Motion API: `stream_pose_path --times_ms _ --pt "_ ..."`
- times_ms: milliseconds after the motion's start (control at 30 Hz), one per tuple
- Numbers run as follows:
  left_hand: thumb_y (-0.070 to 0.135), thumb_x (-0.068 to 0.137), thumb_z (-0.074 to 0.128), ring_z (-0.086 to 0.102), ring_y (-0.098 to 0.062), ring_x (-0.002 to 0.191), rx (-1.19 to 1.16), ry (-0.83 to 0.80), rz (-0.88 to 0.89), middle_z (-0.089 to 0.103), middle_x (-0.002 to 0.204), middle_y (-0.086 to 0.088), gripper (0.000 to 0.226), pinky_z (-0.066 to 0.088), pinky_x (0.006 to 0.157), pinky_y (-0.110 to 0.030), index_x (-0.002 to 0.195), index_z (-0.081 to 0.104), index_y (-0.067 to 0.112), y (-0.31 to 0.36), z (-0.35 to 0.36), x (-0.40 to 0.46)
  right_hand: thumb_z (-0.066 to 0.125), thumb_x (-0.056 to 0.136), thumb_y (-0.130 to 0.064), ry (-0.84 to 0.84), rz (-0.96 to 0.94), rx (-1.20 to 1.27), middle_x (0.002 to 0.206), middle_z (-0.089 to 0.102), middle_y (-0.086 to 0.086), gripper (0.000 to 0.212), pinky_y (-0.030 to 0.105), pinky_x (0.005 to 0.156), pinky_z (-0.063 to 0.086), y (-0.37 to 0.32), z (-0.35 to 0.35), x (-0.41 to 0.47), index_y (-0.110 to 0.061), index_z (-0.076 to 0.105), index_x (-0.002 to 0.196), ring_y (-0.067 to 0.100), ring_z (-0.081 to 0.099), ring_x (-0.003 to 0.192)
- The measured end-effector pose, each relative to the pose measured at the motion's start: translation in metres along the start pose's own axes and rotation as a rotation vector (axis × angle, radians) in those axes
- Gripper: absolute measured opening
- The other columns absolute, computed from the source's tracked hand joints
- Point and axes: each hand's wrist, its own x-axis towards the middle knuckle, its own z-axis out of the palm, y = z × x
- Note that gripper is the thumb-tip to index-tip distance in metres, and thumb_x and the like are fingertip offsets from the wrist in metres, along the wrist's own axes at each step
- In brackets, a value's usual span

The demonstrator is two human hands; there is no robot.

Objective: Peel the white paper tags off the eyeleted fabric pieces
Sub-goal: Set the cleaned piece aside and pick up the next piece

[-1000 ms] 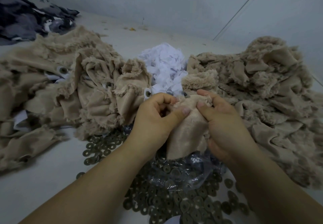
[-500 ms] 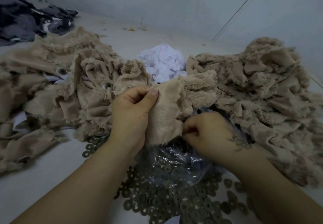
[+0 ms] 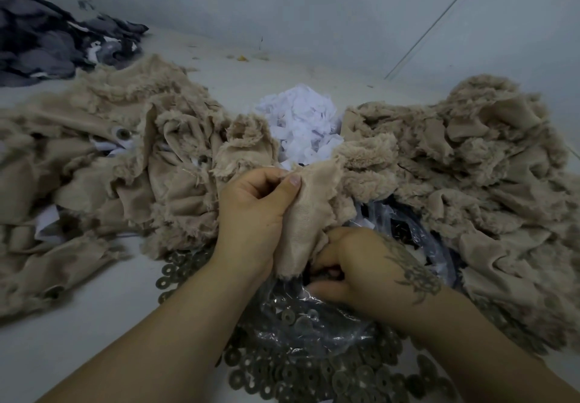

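Left hand: the left hand (image 3: 251,211) pinches the top edge of one tan fabric piece (image 3: 306,214) between thumb and curled fingers (image 3: 266,179), holding it up so its lower part hangs free for the other hand.
Right hand: the right hand (image 3: 354,264) is low, at the bottom edge of the same piece, its fingers curled inward and closed around something small there; whether that is a paper tag, the hem or an eyelet I cannot tell, since the fabric and the hand's back hide it.
Held piece: it hangs upright between the two hands, smooth side toward the person, over a clear plastic bag (image 3: 314,318).
Left pile: a heap of tan fabric (image 3: 110,157) with an eyelet (image 3: 123,134) and white paper showing, so probably the pieces awaiting peeling.
Right pile: a second tan heap (image 3: 470,164) showing no paper, probably the finished pieces.
Tag heap: crumpled white paper tags (image 3: 301,123) lie between the two piles, within easy reach for dropping.
Washers: dark metal rings (image 3: 314,374) are spread on the surface (image 3: 78,340) under the forearms.
Far corner: dark grey cloth (image 3: 47,44) lies apart, well back.
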Motion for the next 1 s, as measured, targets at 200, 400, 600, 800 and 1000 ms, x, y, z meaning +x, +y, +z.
stream_pose_path --times_ms 200,400,600,800,1000 --pt "0.004 0.087 0.068 0.063 -0.009 0.069 0.000 -0.004 -0.012 0.068 0.069 0.004 0.031 0.052 0.064 -0.022 0.064 0.072 0.024 0.000 0.002 -0.001 0.065 0.091 -0.036 0.039 0.050 -0.061 0.109 0.057 -0.008 0.022 0.024 0.072 0.038 0.003 0.007 0.005 -0.026 0.073 0.109 0.014 0.056 0.102" --pt "0.003 0.086 0.069 0.062 -0.009 0.068 -0.011 -0.013 -0.010 0.067 0.069 0.004 0.031 0.051 0.064 -0.024 0.064 0.072 0.024 0.000 0.002 -0.002 0.065 0.093 -0.027 0.136 0.131 0.071 0.089 0.047 -0.013 0.008 0.017 0.071 0.040 0.007 0.005 0.007 -0.020 0.070 0.091 0.011 0.052 0.085" --pt "0.010 0.080 0.072 0.063 -0.011 0.071 -0.068 -0.058 0.010 0.069 0.073 0.003 0.019 0.052 0.066 -0.024 0.067 0.074 0.024 0.003 0.000 -0.005 0.061 0.096 -0.006 0.693 0.361 0.670 0.074 0.069 -0.002 0.028 0.016 0.062 0.054 0.021 -0.017 0.003 -0.025 0.066 0.077 0.007 0.068 0.064" --pt "0.019 0.072 0.074 0.065 -0.014 0.075 -0.105 -0.128 0.022 0.071 0.077 -0.001 0.002 0.053 0.069 -0.026 0.074 0.075 0.019 0.003 0.004 -0.010 0.069 0.088 0.004 0.588 0.411 1.050 0.068 0.074 -0.001 0.019 0.017 0.061 0.055 0.014 -0.010 0.005 -0.012 0.071 0.079 0.008 0.069 0.063" --pt "0.023 0.069 0.077 0.071 -0.012 0.079 -0.030 -0.152 0.067 0.076 0.081 -0.001 0.009 0.055 0.070 -0.022 0.078 0.078 0.022 -0.001 0.006 -0.012 0.080 0.075 -0.004 0.492 0.258 1.353 0.100 0.078 0.012 0.027 0.030 0.076 0.061 0.008 -0.013 0.002 -0.012 0.077 0.101 0.026 0.075 0.096"
